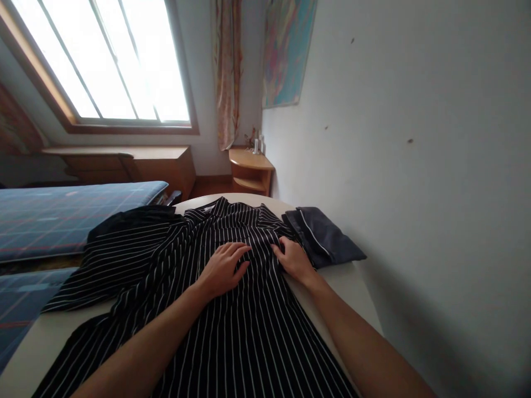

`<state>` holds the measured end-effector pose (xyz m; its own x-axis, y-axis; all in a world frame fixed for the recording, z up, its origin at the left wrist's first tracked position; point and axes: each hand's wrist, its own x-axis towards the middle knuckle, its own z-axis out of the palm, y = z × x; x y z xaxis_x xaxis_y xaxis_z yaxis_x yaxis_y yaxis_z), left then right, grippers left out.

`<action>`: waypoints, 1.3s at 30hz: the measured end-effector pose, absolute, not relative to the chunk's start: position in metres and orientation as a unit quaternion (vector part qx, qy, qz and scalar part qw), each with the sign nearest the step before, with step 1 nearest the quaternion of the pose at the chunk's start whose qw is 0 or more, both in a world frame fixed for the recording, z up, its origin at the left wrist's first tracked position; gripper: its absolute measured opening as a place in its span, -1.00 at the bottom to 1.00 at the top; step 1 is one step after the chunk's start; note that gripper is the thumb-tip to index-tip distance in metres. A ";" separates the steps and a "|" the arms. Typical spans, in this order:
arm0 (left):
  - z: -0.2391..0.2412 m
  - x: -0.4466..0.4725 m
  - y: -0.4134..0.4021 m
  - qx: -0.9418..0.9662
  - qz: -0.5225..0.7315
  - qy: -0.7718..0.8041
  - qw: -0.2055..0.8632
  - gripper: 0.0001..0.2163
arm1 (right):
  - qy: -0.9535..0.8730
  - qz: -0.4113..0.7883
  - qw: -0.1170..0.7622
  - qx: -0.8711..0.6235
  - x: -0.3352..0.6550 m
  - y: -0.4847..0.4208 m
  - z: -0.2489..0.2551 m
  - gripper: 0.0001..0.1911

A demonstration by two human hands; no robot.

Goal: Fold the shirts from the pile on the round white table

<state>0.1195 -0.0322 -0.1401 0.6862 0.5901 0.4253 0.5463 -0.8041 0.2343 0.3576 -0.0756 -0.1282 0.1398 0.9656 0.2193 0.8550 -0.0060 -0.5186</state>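
Head view: striped garment [249,331] lies under unclenched left hand [223,270]; right hand's [295,260] grip unclear.

No lettering, numbers or signs can be read here.

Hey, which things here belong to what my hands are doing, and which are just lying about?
In use:
- black striped garment
- left hand
- right hand
- table underneath

Apparently just lying about:
- folded dark cloth
- blue plaid bedding
- corner shelf
- wall poster
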 end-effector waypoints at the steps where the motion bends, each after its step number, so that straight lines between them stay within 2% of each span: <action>1: -0.141 0.120 -0.035 0.927 0.230 0.291 0.059 -0.64 | -0.646 0.109 0.293 -0.696 0.359 -0.075 -0.129 -0.77; 7: -0.149 0.112 -0.028 0.939 0.173 0.279 0.098 -0.55 | -0.614 0.207 0.384 -0.657 0.365 -0.077 -0.130 -0.67; 12: -0.151 0.104 -0.009 0.939 0.151 0.296 0.086 -0.52 | -0.625 0.300 0.396 -0.602 0.366 -0.084 -0.126 -0.32; 15: -0.151 0.098 0.003 0.940 0.137 0.302 0.074 -0.53 | -0.627 0.307 0.426 -0.575 0.367 -0.085 -0.128 -0.23; 19: -0.142 0.103 0.002 0.931 0.127 0.340 0.045 -0.57 | -0.619 0.257 0.461 -0.582 0.371 -0.082 -0.134 -0.34; 23: -0.126 0.129 -0.043 0.932 0.185 0.311 0.025 -0.59 | -0.631 0.258 0.432 -0.591 0.373 -0.080 -0.138 -0.38; 26: -0.119 0.143 -0.092 0.961 0.182 0.200 0.065 -0.61 | -0.653 0.232 0.390 -0.607 0.371 -0.082 -0.136 -0.42; 29: -0.119 0.143 -0.132 0.981 0.119 0.088 0.128 -0.50 | -0.668 0.184 0.361 -0.624 0.369 -0.084 -0.131 -0.53; 33: -0.121 0.137 -0.162 0.979 0.055 0.041 0.192 -0.39 | -0.654 0.137 0.336 -0.663 0.366 -0.086 -0.123 -0.57; 36: -0.117 0.139 -0.168 0.976 0.049 -0.007 0.212 -0.44 | -0.653 0.125 0.297 -0.686 0.363 -0.088 -0.120 -0.59; 39: -0.110 0.143 -0.155 0.973 0.083 0.003 0.215 -0.54 | -0.682 0.100 0.264 -0.675 0.361 -0.090 -0.117 -0.74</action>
